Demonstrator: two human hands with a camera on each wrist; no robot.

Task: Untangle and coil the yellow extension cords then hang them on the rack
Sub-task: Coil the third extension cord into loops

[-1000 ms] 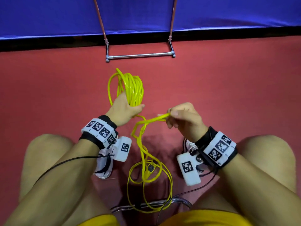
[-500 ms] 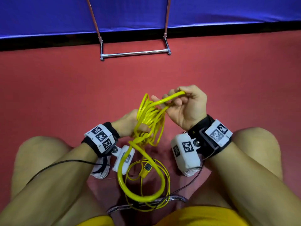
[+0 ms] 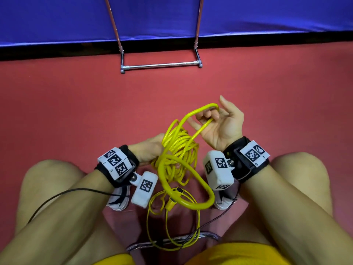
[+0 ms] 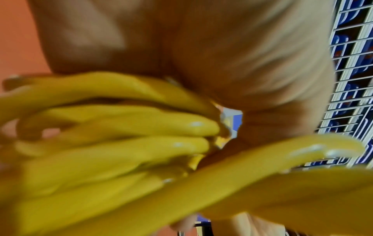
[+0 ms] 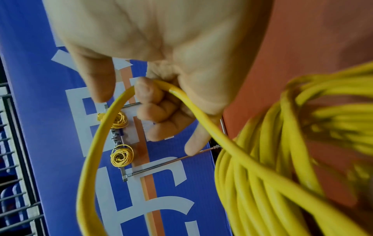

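The left hand (image 3: pixel 150 150) grips a round bundle of smooth, shiny yellow cord (image 3: pixel 177 150) above the flat red floor (image 3: pixel 76 111). The right hand (image 3: pixel 219 127) curls round one loop. The shiny metal rack (image 3: pixel 160 64) stands well apart.

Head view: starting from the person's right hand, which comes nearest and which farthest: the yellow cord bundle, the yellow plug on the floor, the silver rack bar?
From the right hand:
1. Yellow cord bundle, just left, gripped by the left hand.
2. Yellow plug, below, between the feet.
3. Silver rack bar, ahead by the blue wall.
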